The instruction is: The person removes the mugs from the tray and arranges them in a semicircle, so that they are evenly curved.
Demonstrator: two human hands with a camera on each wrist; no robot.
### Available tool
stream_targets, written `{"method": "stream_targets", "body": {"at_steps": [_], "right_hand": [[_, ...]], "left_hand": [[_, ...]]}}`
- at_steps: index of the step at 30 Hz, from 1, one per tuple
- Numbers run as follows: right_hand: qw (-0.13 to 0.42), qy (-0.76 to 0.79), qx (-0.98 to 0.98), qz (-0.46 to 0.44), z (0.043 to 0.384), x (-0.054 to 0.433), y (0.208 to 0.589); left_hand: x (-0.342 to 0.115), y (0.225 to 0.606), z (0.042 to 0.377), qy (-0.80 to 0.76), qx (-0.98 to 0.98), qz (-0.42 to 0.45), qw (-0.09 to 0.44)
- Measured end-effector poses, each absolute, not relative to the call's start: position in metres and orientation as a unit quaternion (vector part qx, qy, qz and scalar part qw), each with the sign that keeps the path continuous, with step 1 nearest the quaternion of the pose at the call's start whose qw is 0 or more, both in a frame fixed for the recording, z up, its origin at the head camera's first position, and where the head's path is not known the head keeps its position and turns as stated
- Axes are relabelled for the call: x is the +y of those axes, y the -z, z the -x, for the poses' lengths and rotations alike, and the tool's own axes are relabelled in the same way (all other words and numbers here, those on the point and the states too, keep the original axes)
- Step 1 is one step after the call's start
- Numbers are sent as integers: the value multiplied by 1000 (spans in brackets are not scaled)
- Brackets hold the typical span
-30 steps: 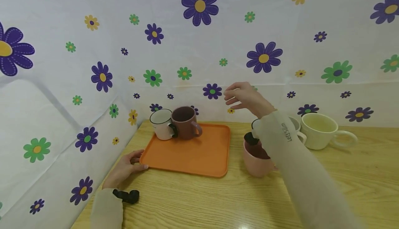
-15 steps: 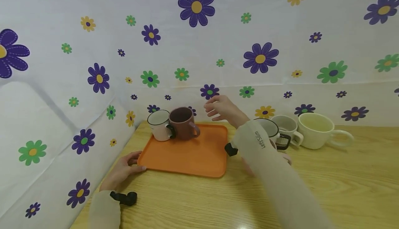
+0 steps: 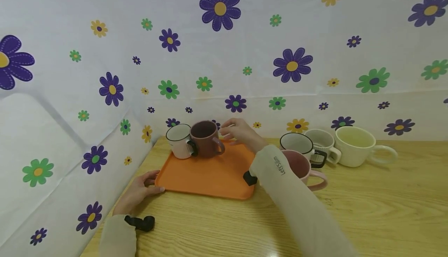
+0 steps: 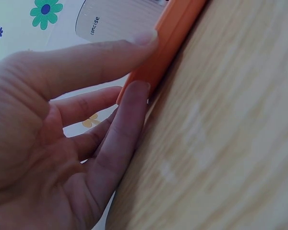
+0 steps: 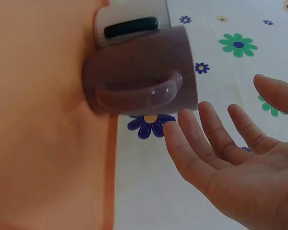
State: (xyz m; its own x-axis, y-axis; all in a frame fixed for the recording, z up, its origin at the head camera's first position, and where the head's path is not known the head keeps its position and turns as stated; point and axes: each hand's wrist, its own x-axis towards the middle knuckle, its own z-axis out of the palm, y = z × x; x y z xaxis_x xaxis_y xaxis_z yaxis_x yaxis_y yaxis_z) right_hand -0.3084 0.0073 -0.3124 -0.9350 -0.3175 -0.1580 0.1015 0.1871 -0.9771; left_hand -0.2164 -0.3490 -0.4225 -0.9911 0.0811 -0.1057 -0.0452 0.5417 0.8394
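At the front left corner of an orange tray [image 3: 210,175], my left hand [image 3: 134,191] grips the tray's edge between thumb and fingers. Two mugs stand side by side at the tray's back left: a white mug [image 3: 179,142] with a dark rim and black handle, and a purplish-brown mug [image 3: 204,140]. My right hand [image 3: 241,132] hovers over the tray just right of the brown mug, holding nothing. In the right wrist view, its spread, slightly bent fingers [image 5: 221,134] are close to the brown mug's rim and handle [image 5: 139,96].
Right of the tray stands a pink mug [image 3: 297,163], partly behind the right sleeve. Beyond it are a white mug with a black handle [image 3: 296,143], a grey-white mug [image 3: 320,142] and a wide pale-yellow mug [image 3: 355,148]. A flowered cloth [image 3: 259,35] closes off the back and left.
My right hand has moved left and down, from above the area right of the tray to beside the brown mug. The left hand stays at the tray's corner.
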Motion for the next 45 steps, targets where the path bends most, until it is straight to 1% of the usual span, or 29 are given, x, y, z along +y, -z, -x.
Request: {"method": "stream_targets", "body": {"at_steps": [5,11,21,25,29,31,38,45], "right_hand": [[161,640,748,70,307,-1,313],[147,659,736,49,310,-14,327],[108,646,755,39,309,-27,345],[115,668,735,33,310,-34,352],[139,702,699,16,310,-40,359],[135,707,695,3,309,-43,361],[72,664,745,7,308,-51,374],[41,651,757,28,303,-46,369]], "left_hand": [[-350,423,216,-489,870,-4,66],[-350,423,217,-487,871,0,67],[-350,422,214,-484,873,-20,56],[-349,421,213,-478,876,-8,61],[-347,421,213,-479,875,-2,63],[-346,421,214,-483,874,-5,61],[-344,421,216,-481,874,-9,61],[-346,421,215,-474,878,-1,62]]}}
